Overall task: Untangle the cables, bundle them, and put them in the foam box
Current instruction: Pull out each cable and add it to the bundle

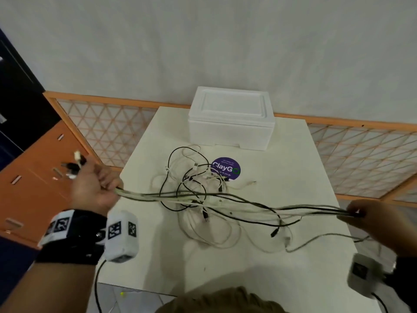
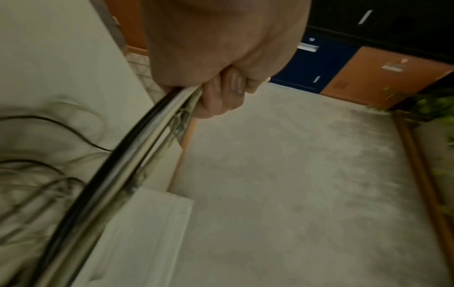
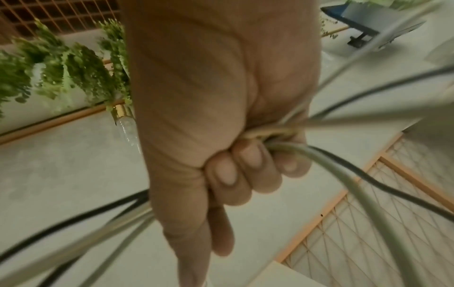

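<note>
Left hand [image 1: 94, 188] is fisted round one end of the cables [image 1: 225, 197], plugs poking out past the knuckles; right hand [image 1: 363, 219] is clenched on the same strands further along. The span hangs between them over the table [image 1: 248, 267], well short of taut, with a knotted heap sagging onto the top in front of the foam box [image 1: 230, 119], lid on. Judged light, limp and springy, prone to snagging at connectors; best held near the plugs and fed through a loose fist. Wrist views blur badly; cable count is unclear, and the right forearm is cut off.
</note>
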Demonstrator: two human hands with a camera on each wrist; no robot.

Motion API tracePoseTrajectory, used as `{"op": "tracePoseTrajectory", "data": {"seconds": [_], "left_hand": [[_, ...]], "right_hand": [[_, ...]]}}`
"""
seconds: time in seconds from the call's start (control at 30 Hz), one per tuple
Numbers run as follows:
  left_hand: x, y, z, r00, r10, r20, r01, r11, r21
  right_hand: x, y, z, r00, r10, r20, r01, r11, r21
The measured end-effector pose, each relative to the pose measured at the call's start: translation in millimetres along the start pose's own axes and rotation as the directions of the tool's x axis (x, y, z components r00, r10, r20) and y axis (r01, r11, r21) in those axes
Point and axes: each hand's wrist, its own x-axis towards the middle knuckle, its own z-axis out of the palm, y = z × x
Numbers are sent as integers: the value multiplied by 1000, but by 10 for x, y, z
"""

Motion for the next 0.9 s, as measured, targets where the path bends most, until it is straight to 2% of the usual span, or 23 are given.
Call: {"op": "tracePoseTrajectory", "data": {"seconds": [0.07,0.13,0.17,0.23,0.27,0.3,0.33,0.37,0.4,0.43,0.47,0.5,0.57,0.67,0.8,0.9], "left_hand": [[44,-241,-168,995,-101,-24,101,995,23],[57,-437,-297,976,-217,-32,219,974,58],[41,-518,-339,959,-281,-24,282,957,74],[10,-649,-410,921,-388,11,384,915,121],[3,-706,-433,904,-426,22,418,895,155],[3,-760,-450,891,-453,24,441,877,191],[19,-811,-468,882,-471,24,455,863,219],[37,-860,-479,875,-483,24,465,853,238],[55,-904,-479,869,-495,20,476,845,245],[73,-943,-470,863,-505,13,486,838,246],[90,-982,-457,859,-512,7,495,833,248],[106,-1019,-438,857,-516,1,499,829,254],[128,-1073,-389,858,-514,-10,497,825,268],[161,-1091,-314,866,-500,-1,479,830,285],[226,-1073,-248,890,-454,31,413,836,362],[266,-1106,-217,905,-419,77,348,830,437]], "right_hand": [[23,-3,-41,999,25,24,-24,998,-52],[104,41,19,984,96,153,-82,992,-96],[153,52,95,954,145,264,-111,984,-142],[209,49,312,846,196,496,-72,964,-257],[222,-19,418,803,193,563,-45,963,-266],[224,-160,485,784,163,599,-28,973,-229],[242,-328,570,802,92,590,-11,990,-139],[275,-492,681,858,-3,513,14,1000,-17],[321,-670,802,914,-111,389,76,992,104],[376,-857,935,945,-192,266,153,975,162],[428,-1053,1076,946,-259,193,226,958,178],[464,-1253,1206,938,-288,193,260,953,156],[495,-1557,1486,929,-229,289,223,973,54],[532,-1707,1808,895,-154,420,212,973,-95],[545,-1708,2015,927,-143,347,203,969,-143],[613,-1722,1994,956,-123,268,136,990,-30]]}}
